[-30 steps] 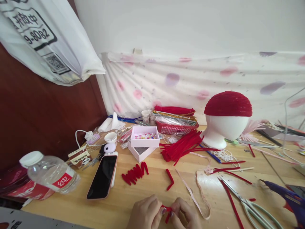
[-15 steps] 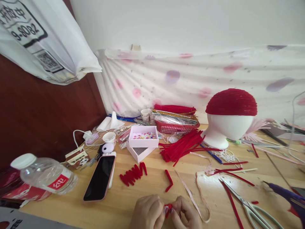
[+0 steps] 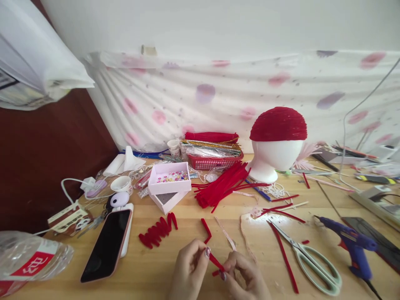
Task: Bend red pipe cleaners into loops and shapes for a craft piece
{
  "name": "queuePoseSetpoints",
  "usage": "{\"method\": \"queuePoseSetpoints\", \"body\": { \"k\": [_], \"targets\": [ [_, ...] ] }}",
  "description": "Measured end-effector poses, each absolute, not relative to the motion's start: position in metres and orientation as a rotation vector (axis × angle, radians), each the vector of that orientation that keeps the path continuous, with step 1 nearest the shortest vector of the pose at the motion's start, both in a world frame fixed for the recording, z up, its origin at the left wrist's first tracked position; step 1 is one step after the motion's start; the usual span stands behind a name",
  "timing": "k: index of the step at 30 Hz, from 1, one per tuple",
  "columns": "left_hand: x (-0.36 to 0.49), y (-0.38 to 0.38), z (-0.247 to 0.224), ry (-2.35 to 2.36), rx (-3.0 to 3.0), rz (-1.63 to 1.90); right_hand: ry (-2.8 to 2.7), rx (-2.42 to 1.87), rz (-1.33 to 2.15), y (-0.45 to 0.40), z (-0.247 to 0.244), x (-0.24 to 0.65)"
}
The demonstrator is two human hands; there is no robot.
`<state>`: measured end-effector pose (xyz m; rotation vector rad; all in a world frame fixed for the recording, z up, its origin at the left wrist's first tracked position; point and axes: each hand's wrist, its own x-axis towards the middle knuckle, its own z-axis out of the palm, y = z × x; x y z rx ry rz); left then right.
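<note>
Near the bottom centre, a short red fuzzy stem (image 3: 215, 261) stretches between my two hands. The thumb and fingers of my left hand (image 3: 190, 266) pinch its upper left end. At its lower right end, my right hand (image 3: 245, 275) pinches it where it bends. Just above my hands lies a bent red piece (image 3: 206, 231) on the wooden table (image 3: 150, 271). A row of folded red pieces (image 3: 158, 230) sits to the left. Behind, a bundle of red stems (image 3: 220, 187) lies near a white foam head (image 3: 276, 156) with a red cap (image 3: 279, 125).
Scissors (image 3: 312, 258) and a blue glue gun (image 3: 350, 241) lie at the right. On the left are a phone (image 3: 106, 246) and a water bottle (image 3: 34, 260). A box of beads (image 3: 170, 183) and a red basket (image 3: 215, 161) stand behind.
The view has turned to the right, showing more of the glue gun. My hands have moved apart, and the red stem between them now shows more of its length.
</note>
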<state>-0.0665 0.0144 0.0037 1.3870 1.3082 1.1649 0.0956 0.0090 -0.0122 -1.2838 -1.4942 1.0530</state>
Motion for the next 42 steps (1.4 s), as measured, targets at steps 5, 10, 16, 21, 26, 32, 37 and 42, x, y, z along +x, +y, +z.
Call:
{"method": "queuePoseSetpoints", "body": {
  "k": [5,10,16,21,26,32,37,42],
  "targets": [
    [-0.053,0.02,-0.001,1.219,0.92,1.104,-1.862,-1.215,0.812,0.017,0.007,0.103],
    [-0.041,0.023,0.001,1.204,0.721,1.191,-2.124,-1.06,0.376,0.027,0.014,0.109],
    [-0.032,0.027,0.011,1.237,0.64,1.221,-2.123,-1.025,0.143,0.027,0.007,0.111],
    [-0.034,0.023,0.009,1.237,0.819,1.152,-1.985,-1.046,0.403,0.022,0.007,0.123],
    [-0.044,0.024,0.0,1.713,1.234,1.128,-1.523,-1.21,0.979,0.018,0.001,0.135],
    [-0.046,0.04,-0.014,2.017,1.72,0.96,-1.03,-1.192,1.443,0.022,-0.005,0.143],
    [-0.044,0.042,-0.014,1.964,1.691,0.998,-1.005,-1.128,1.492,0.025,0.004,0.151],
    [-0.024,0.027,-0.009,1.819,1.403,1.353,-0.973,-1.156,1.321,0.032,0.007,0.138]
  ]
}}
